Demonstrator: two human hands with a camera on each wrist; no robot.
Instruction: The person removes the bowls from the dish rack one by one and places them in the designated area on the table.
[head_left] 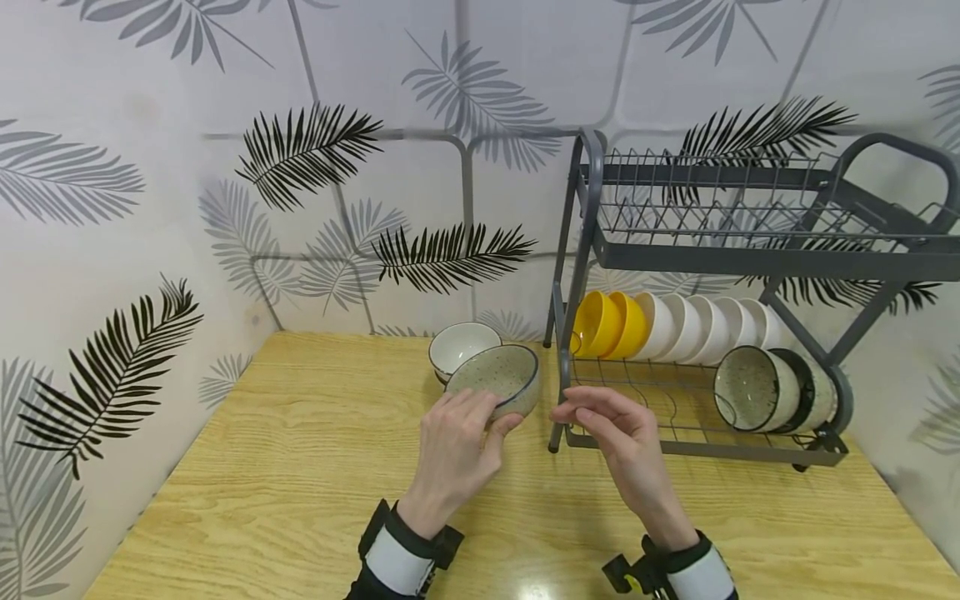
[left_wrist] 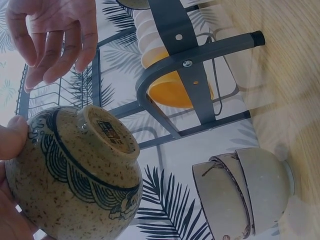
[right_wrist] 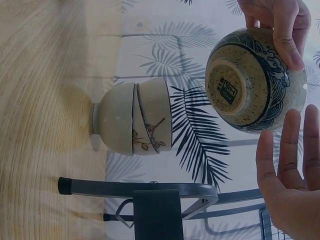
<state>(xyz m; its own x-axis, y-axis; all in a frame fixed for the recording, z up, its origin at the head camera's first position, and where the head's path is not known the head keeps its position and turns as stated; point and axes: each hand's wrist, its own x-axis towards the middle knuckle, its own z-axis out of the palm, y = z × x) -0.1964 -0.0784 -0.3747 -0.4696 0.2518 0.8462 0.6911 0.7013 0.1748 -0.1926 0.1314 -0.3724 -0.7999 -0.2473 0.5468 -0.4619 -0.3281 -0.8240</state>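
Observation:
A speckled bowl point(head_left: 501, 375) with a dark blue rim and a blue wave pattern is tilted in the air, its stamped base showing in the wrist views. My left hand point(head_left: 459, 446) pinches it by the near rim, thumb on one side and fingers on the other. To its right my right hand point(head_left: 630, 450) holds nothing, its fingers loosely extended and apart from the bowl. Behind the held bowl, a nested stack of white bowls point(left_wrist: 245, 190) with a branch pattern stands upright on the wooden table point(head_left: 300, 467).
A grey two-tier dish rack point(head_left: 750, 262) stands on the right. Its lower tier holds yellow bowls point(head_left: 597, 327), several white bowls point(head_left: 678, 329) and speckled bowls point(head_left: 753, 390) on their sides. A leaf-patterned wall point(head_left: 315, 75) rises behind the table.

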